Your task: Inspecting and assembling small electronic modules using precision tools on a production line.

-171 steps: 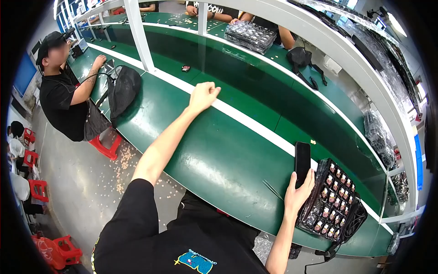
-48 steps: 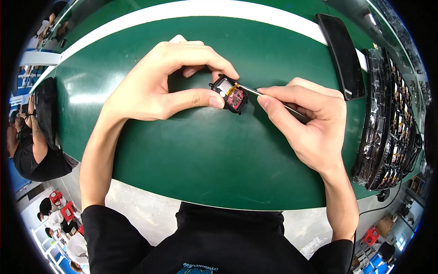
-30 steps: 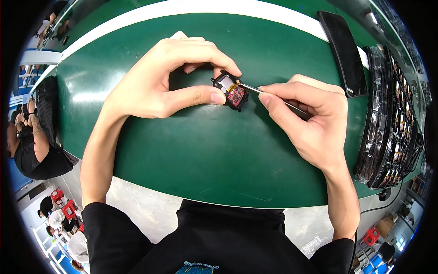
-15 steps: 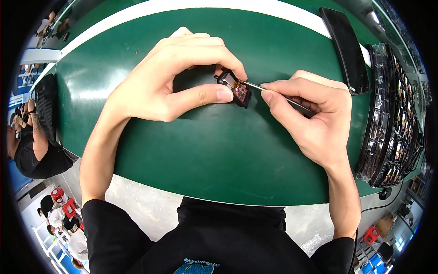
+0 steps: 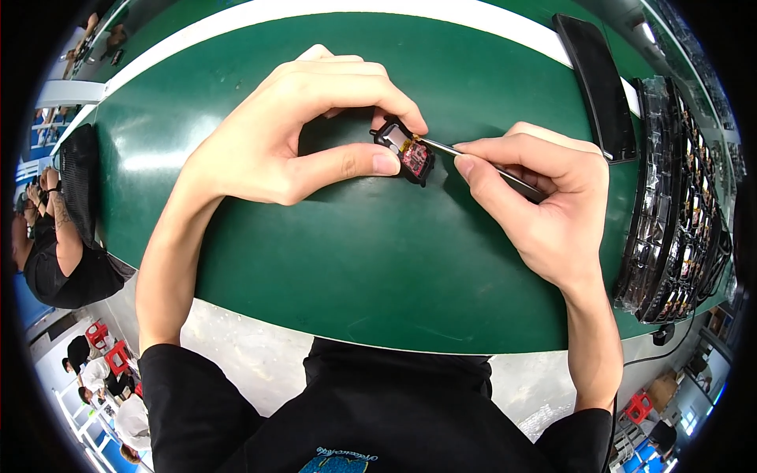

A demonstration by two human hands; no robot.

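Observation:
Between thumb and index finger, my left hand [image 5: 307, 130] grips a small black open housing [image 5: 426, 175] above the table. A red circuit board [image 5: 414, 155] and a silver, battery-like block [image 5: 393, 137] sit inside it, with a bit of yellow tape or flex between them. My right hand [image 5: 544, 185] is closed in a pen hold around tweezers [image 5: 505, 172], a slim metal tool with a dark rear part. The tweezers' tip meets the housing's upper right edge, close to my left index fingertip. Whether the tip pinches anything is too small to tell.
On the right stand stacked clear plastic trays [image 5: 650, 205] filled with small electronic parts. Behind them lies a flat black tray or panel [image 5: 603, 94]. A dark cable [image 5: 662, 359] hangs by the table's right edge. At far left, another person [image 5: 63, 252] sits beside a black mesh chair back [image 5: 79, 181].
Both hands hold nearly the same pose. The housing has tilted slightly, showing more of the red board, and the tweezers' tip has shifted a little along its edge.

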